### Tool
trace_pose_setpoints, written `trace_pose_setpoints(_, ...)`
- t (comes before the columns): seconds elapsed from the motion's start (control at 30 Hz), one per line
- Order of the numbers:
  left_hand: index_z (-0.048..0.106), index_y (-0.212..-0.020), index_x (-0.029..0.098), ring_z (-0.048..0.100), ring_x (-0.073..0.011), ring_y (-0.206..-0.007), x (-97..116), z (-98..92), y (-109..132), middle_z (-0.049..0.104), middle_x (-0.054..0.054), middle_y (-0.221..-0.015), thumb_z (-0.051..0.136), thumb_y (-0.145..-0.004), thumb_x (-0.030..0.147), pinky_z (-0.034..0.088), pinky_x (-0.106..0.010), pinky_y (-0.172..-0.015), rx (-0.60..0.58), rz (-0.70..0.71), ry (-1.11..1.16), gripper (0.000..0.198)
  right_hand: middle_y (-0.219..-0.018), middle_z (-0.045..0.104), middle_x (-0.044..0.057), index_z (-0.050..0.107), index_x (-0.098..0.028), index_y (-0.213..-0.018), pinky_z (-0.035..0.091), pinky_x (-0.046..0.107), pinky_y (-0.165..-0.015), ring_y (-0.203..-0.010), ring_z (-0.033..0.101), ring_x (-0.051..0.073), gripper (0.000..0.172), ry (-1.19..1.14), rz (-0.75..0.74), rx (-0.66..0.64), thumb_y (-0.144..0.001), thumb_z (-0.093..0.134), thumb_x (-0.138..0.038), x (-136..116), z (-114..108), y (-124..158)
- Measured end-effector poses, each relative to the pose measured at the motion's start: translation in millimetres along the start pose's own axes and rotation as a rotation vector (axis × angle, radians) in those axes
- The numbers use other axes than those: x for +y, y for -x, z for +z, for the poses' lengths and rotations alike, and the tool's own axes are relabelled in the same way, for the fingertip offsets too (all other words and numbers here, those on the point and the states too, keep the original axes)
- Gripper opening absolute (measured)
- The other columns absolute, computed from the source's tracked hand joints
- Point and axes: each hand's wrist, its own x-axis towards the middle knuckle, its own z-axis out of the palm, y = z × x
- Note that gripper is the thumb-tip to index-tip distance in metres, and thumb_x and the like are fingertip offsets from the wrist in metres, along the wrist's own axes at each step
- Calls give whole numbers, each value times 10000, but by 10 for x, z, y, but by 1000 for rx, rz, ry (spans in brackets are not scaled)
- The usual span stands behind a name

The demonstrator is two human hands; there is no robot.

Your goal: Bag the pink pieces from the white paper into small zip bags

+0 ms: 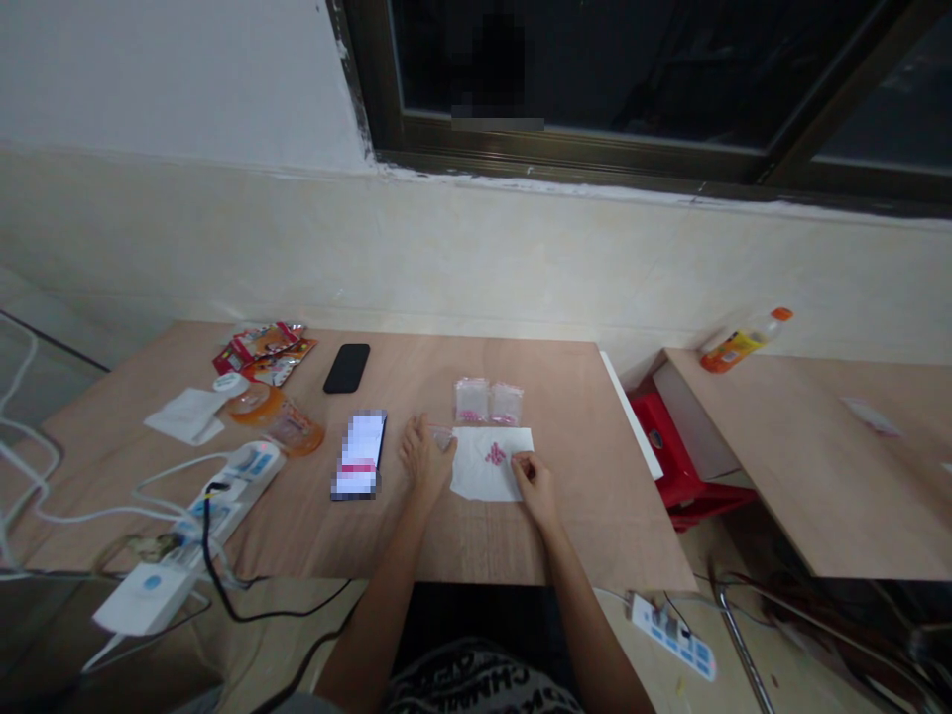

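Observation:
Small pink pieces (495, 454) lie in a loose cluster on a white paper sheet (476, 484) in front of me. My right hand (534, 481) is over the sheet's right edge, its fingers pinched together beside the pieces; what they hold, if anything, is too small to tell. At the sheet's left edge, my left hand (426, 453) has its thumb and fingers around a small clear plastic bag (441, 434). Two more clear bags (471, 400) (507, 405) lie flat just behind the sheet, with pink bits at their bottoms.
Left of my hands lie a lit phone (359, 456), a dark phone (347, 368), an orange bottle (279, 416), a tissue (185, 416), red packets (264, 349) and a power strip (223, 501). A red stool (669, 461) stands between the tables.

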Motion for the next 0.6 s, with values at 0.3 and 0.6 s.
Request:
trace_pose_setpoints(0.3, 310, -1418, 180, 346, -376, -1374, -14, -24, -4, 370, -218, -1464, 657, -786, 317, 310, -580, -1070, 32, 22, 68, 734, -736, 639, 48, 669, -161, -845, 417, 275, -616, -640, 531, 164, 357, 1, -6, -10, -870, 536, -491, 31, 7, -6)
trace_pose_setpoints(0.6, 321, -1389, 195, 389, -335, -1362, 56, -73, 83, 417, -177, -1438, 692, -725, 236, 305, -549, -1108, -57, 178, 264, 761, -717, 633, 41, 674, -165, -843, 421, 276, -614, -625, 521, 161, 349, 15, -7, -5, -866, 535, -484, 20, 1, -8)
